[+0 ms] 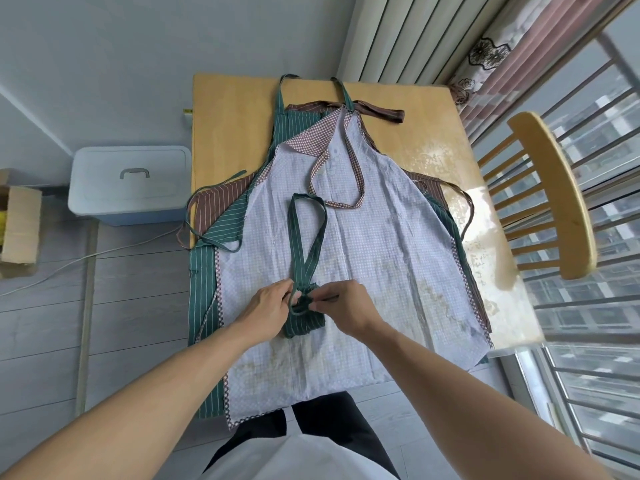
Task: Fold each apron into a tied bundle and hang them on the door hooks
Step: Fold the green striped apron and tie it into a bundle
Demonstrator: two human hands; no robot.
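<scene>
Now the worktop (pixel 235 109) carries a stack of aprons (pixel 381 271) spread flat under both hands, a pale checked one on top. Between the fingers sits a green striped bundle (pixel 304 322), its neck loop (pixel 308 230) stretching away beyond them. Left hand (pixel 268 306) and right hand (pixel 346 306) each pinch the bundle's tie (pixel 300 308).

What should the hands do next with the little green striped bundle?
Probably pull the strap ends snug to finish the knot. Both the left hand and right hand pinch the green strap at the top of the green bundle, where the wrap looks loose. Its long loop lies flat on the checked apron, ready for hanging.
</scene>
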